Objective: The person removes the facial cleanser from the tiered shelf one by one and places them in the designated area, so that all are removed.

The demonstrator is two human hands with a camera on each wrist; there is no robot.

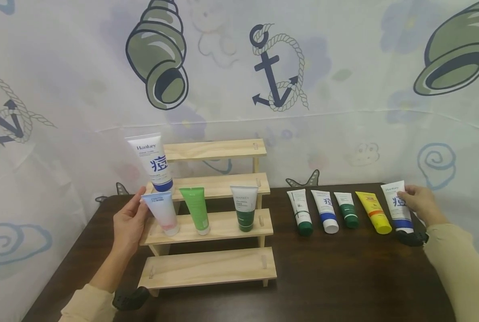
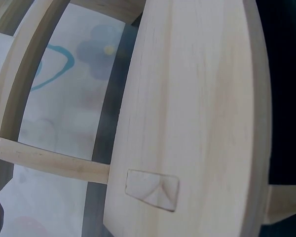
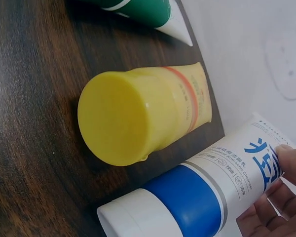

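My right hand (image 1: 424, 203) pinches the upper part of a white squeeze tube with a blue band (image 3: 187, 212), thumb on its printed face. Whether its white cap touches the table is unclear. My left hand (image 1: 131, 219) is at the left end of a four-tier wooden display rack (image 1: 223, 268), touching it; some fingers are hidden behind a pale blue and pink tube (image 1: 161, 210). Above that hand stands a large white tube with blue printing (image 1: 149, 156), on the second board from the top. A green tube (image 1: 196, 208) and a white-and-green tube (image 1: 245, 205) share the third board with the pale one.
Left of the right hand, a row on the dark table (image 1: 344, 277) holds a yellow tube (image 1: 374, 210), a small green-and-white tube (image 1: 347, 210), a white-and-blue tube (image 1: 325, 210) and a white tube with green cap (image 1: 301, 210). A printed cloth (image 1: 344, 134) hangs behind.
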